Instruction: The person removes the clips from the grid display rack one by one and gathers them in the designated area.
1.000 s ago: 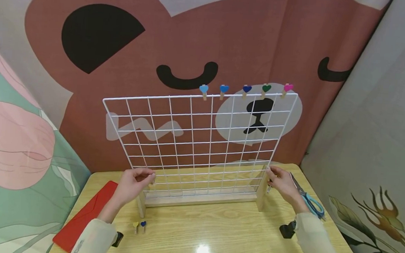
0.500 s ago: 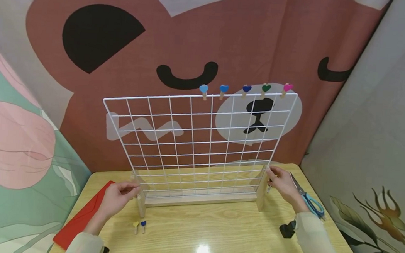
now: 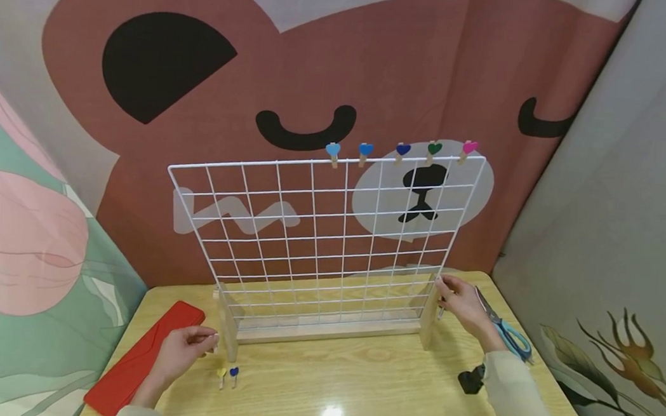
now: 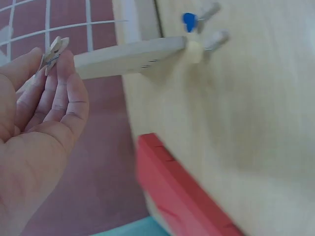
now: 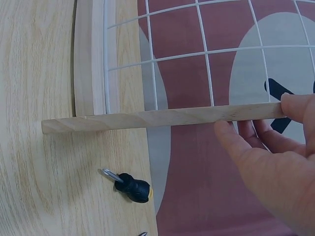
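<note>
In the head view my left hand is off the left front of a wire grid stand, low beside its left wooden post. Its thumb and fingertips pinch a small wooden clothespin. My right hand grips the stand's right wooden post near the upper end, thumb on one side and fingers on the other. The white wire grid stands upright in the wooden base. Several heart clothespins, among them a pink one and a light blue one, sit along the right part of its top bar.
A yellow heart clothespin and a dark blue one lie on the table before the left post. A red envelope is at the left edge. Blue-handled scissors and a stubby screwdriver lie on the right.
My left hand has moved left and down, away from the grid's lower left part to beside the left post, with the clothespin in its fingers. My right hand has stayed on its post.
</note>
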Available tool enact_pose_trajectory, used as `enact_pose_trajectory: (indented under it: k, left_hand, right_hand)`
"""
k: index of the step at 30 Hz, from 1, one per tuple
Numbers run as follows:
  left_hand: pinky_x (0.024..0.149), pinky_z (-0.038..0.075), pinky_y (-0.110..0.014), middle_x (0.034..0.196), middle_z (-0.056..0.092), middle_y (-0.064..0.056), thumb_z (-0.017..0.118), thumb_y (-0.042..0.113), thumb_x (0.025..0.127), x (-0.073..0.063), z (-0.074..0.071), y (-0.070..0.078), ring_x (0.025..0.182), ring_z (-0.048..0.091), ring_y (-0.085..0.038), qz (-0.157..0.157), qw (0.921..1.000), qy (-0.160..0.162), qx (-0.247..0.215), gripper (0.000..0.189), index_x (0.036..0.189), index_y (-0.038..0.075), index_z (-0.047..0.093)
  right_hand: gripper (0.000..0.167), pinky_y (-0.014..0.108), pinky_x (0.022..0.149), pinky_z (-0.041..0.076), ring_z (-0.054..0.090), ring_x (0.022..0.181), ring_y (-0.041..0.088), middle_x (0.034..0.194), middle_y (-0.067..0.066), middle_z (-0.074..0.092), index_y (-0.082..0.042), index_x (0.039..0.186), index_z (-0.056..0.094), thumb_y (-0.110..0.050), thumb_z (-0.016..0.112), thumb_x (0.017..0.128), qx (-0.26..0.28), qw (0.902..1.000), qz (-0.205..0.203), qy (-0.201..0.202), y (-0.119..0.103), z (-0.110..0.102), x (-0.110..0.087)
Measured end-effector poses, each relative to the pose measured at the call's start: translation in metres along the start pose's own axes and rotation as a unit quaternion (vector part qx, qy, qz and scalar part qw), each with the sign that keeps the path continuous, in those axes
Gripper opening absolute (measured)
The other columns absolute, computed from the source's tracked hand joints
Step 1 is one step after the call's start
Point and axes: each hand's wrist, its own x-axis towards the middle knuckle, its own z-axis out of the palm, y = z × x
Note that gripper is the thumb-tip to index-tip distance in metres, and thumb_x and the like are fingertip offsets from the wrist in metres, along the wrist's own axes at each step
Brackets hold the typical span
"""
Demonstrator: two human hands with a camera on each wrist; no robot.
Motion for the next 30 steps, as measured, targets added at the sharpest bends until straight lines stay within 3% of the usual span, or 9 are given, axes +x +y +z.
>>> enact_pose_trajectory:
  k: [4,9,18,25,30]
  left_hand:
    - [0.063,0.056,-0.031,0.079,0.071,-0.009,0.072,0.012,0.087,-0.002,0.005,-0.021,0.069,0.067,-0.017,-0.034,0.9994,0.0,0.007,0.024,0.102,-0.006,0.07]
    - [0.061,0.056,-0.034,0.075,0.069,-0.008,0.069,0.01,0.088,-0.007,0.006,-0.038,0.067,0.067,-0.02,-0.043,0.9984,-0.014,0.034,0.019,0.097,-0.006,0.071]
    - [0.058,0.054,-0.031,0.08,0.07,-0.008,0.066,0.01,0.09,-0.011,0.007,-0.051,0.067,0.066,-0.018,-0.046,0.9955,-0.013,0.082,0.02,0.102,-0.006,0.07]
    - [0.055,0.05,-0.026,0.083,0.07,-0.007,0.067,0.006,0.088,-0.011,0.016,-0.068,0.067,0.064,-0.013,-0.047,0.9926,-0.008,0.112,0.018,0.101,-0.005,0.071]
    - [0.055,0.047,-0.024,0.079,0.068,-0.003,0.072,0.009,0.084,-0.012,0.024,-0.075,0.067,0.061,-0.011,-0.048,0.9914,-0.006,0.121,0.013,0.093,-0.001,0.071]
  right_hand:
    - [0.059,0.048,0.1,0.041,0.037,0.129,0.048,0.143,0.035,0.031,0.012,0.145,0.024,-0.028,0.039,0.105,0.004,1.0,0.001,0.0,0.002,0.001,-0.001]
    - [0.058,0.048,0.1,0.04,0.036,0.13,0.048,0.144,0.035,0.03,0.013,0.145,0.024,-0.027,0.038,0.105,0.005,1.0,0.001,-0.003,0.002,0.003,-0.002]
    - [0.058,0.047,0.099,0.041,0.037,0.13,0.047,0.144,0.034,0.031,0.011,0.145,0.026,-0.029,0.039,0.105,-0.002,1.0,0.001,0.002,0.001,0.0,0.0]
    - [0.058,0.048,0.099,0.041,0.037,0.13,0.047,0.144,0.035,0.031,0.012,0.145,0.026,-0.028,0.039,0.105,-0.007,1.0,0.002,0.006,0.0,0.0,-0.001]
    - [0.058,0.05,0.1,0.039,0.036,0.13,0.047,0.144,0.035,0.031,0.012,0.144,0.026,-0.028,0.039,0.105,-0.002,1.0,0.006,0.006,0.0,0.0,0.0]
